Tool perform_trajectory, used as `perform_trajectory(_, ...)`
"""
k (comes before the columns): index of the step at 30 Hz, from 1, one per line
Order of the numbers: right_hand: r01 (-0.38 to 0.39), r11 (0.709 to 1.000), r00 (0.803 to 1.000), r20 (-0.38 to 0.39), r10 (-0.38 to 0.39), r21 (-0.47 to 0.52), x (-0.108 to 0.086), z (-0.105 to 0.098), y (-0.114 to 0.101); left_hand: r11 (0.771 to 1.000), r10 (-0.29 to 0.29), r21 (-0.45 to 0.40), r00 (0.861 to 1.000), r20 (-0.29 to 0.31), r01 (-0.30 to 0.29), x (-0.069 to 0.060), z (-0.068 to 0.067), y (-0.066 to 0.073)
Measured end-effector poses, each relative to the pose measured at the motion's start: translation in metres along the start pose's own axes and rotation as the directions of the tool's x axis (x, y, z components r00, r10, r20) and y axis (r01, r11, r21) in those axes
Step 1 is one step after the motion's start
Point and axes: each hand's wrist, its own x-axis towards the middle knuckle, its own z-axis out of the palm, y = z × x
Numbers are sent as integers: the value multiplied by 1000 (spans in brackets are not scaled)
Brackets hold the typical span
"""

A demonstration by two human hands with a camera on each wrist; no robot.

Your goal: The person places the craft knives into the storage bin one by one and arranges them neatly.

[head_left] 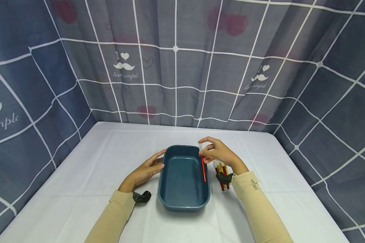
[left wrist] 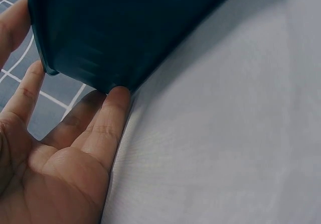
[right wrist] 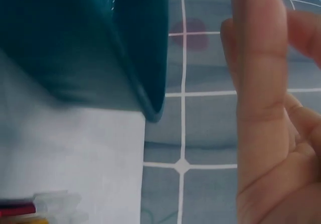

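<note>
A blue-green plastic bin (head_left: pixel 184 182) stands in front of me with nothing visible inside. My right hand (head_left: pixel 220 152) pinches a slim red tube (head_left: pixel 203 168) by its clear end and holds it slanting down over the bin's right side. In the right wrist view only a speck of red shows at the fingertips of the right hand (right wrist: pixel 266 103). My left hand (head_left: pixel 146 172) rests its fingertips on the bin's left outer wall. Up close, the left wrist view shows those fingers (left wrist: pixel 108 126) fairly straight against the bin (left wrist: pixel 110 38).
Several red and yellow tubes (head_left: pixel 222 186) with clear ends lie right of the bin, partly hidden by my right wrist and its black strap (head_left: pixel 224 178). White cloth (head_left: pixel 115 145) covers the table. Grey checked curtains (head_left: pixel 158 67) enclose the back and sides.
</note>
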Motion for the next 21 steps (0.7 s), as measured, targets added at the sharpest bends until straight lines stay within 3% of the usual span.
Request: perform_trajectory(21, -10, 1000, 998, 64, 9, 19, 17, 26, -9, 1000, 12, -7, 1000, 18, -12, 1, 0, -1)
